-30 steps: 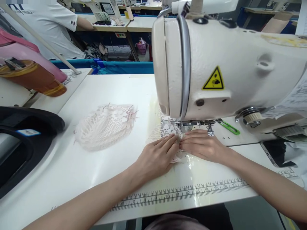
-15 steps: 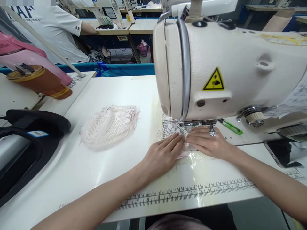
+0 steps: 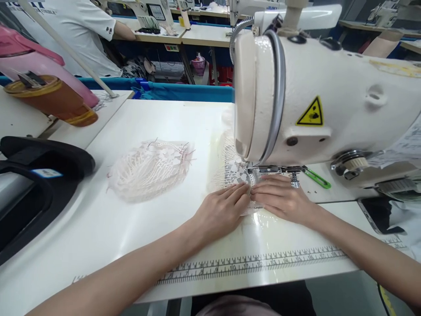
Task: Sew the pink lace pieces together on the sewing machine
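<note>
A white lace piece [image 3: 234,170] lies under the head of the cream sewing machine [image 3: 329,101], at the presser foot [image 3: 259,170]. My left hand [image 3: 221,211] lies flat on the lace, its fingers stretched toward the foot. Beside it, my right hand [image 3: 282,197] also presses flat on the lace, fingertips meeting those of the left. Neither hand grips anything. A finished pile of pale lace pieces [image 3: 149,169] rests to the left on the white table [image 3: 98,228].
Green tweezers [image 3: 316,177] lie behind my right hand. A ruler strip [image 3: 250,262] runs along the table's front edge. A black tray [image 3: 36,175] sits far left, near a brown cup [image 3: 52,98] and pink bottle [image 3: 49,66]. Another person [image 3: 75,30] works behind. A phone [image 3: 379,215] lies right.
Both hands have stayed flat on the lace, sliding slightly toward the presser foot and back. The view has shifted a little to the left.
</note>
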A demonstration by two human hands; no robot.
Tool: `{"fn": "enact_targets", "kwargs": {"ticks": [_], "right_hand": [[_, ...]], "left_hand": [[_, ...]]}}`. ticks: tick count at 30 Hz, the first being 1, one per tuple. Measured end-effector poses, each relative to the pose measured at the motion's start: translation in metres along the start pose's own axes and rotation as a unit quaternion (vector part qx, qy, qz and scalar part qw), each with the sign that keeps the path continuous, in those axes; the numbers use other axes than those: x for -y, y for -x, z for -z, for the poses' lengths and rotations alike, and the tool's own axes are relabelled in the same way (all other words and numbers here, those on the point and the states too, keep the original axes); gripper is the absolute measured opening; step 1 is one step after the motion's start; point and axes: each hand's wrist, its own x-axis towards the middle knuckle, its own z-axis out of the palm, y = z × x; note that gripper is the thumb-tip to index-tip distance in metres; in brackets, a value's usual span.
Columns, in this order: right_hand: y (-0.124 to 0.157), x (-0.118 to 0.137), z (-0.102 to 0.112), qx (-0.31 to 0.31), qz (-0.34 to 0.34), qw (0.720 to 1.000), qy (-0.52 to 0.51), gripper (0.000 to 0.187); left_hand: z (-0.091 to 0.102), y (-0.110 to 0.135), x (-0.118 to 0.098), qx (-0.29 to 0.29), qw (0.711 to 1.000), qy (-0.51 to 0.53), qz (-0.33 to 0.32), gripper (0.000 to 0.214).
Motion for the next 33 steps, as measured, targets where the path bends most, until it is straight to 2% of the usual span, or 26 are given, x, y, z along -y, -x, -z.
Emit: {"fn": "enact_targets", "kwargs": {"ticks": [4, 8, 14, 25, 33], "right_hand": [[-0.006, 0.006, -0.003, 0.013, -0.006, 0.999, 0.034, 0.02], [-0.011, 0.009, -0.009, 0.014, -0.005, 0.998, 0.058, 0.021], [-0.012, 0.009, -0.013, -0.016, -0.01, 0.998, 0.053, 0.021], [-0.005, 0.006, -0.013, 0.013, -0.071, 0.995, 0.064, 0.023], [-0.001, -0.002, -0.014, 0.007, -0.065, 0.995, 0.078, 0.024]], "left_hand": [[0.001, 0.001, 0.002, 0.018, 0.999, -0.005, 0.037, 0.015], [0.0, 0.003, 0.007, 0.024, 0.998, -0.008, 0.062, 0.023], [-0.001, 0.002, 0.01, 0.014, 0.997, -0.02, 0.067, 0.028], [-0.002, -0.002, 0.008, 0.016, 0.996, -0.038, 0.081, 0.024], [-0.004, 0.0, 0.009, 0.027, 0.997, -0.056, 0.054, 0.035]]}}
